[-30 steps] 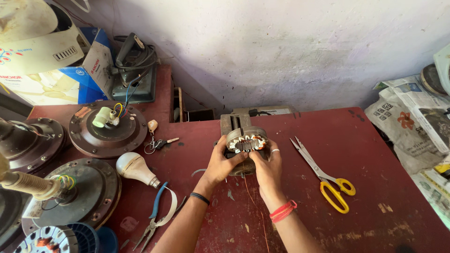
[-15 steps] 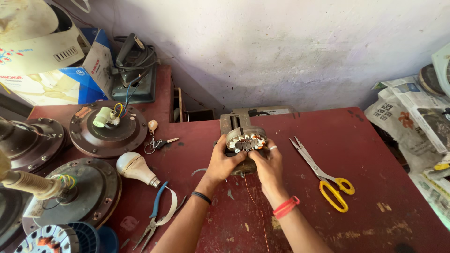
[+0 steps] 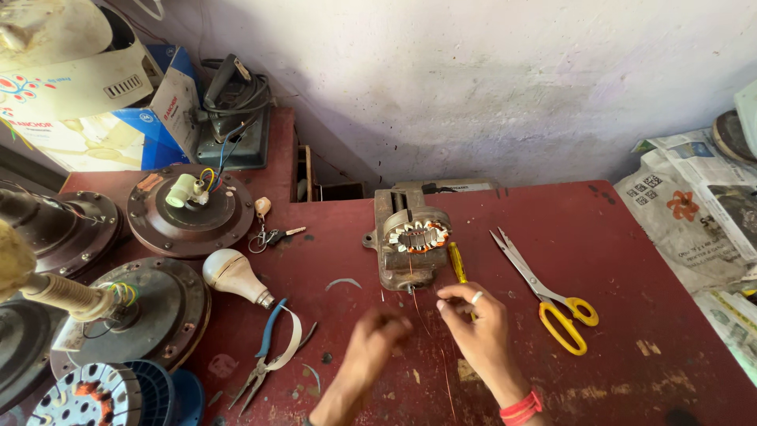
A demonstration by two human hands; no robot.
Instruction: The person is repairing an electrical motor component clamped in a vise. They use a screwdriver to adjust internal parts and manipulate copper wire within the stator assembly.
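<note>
Both hands off the stator, pulled back, now pinching wire

A blue-and-white cardboard box stands far left by the wall; printed newspapers lie right.

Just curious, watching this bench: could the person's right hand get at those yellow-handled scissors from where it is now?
Probably yes. The right hand is beside the scissors, which lie flat on the red table with only bare surface between them.
</note>
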